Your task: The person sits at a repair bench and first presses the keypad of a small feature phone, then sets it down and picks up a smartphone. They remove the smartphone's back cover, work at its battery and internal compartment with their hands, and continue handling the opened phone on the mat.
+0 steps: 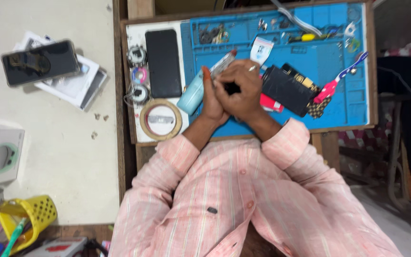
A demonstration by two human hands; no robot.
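Both my hands meet over a blue work mat (pixel 329 62) on a wooden tray. My left hand (pixel 210 97) and my right hand (pixel 243 85), which wears a ring, close together around a small dark part (pixel 232 88); most of it is hidden by my fingers. A light blue bottle (pixel 190 94) lies right beside my left hand, and a grey tube (pixel 223 62) points away behind it. Just right of my right hand lie a black phone body (pixel 286 88) and a red piece (pixel 272 103).
A black phone (pixel 162 62), a wide tape ring (pixel 160 120) and small rolls (pixel 139 75) sit at the tray's left. A pink and blue brush-like tool (pixel 341 78) and a yellow screwdriver (pixel 308 37) lie on the mat. At left: a phone on boxes (pixel 40 62) and a yellow basket (pixel 32 214).
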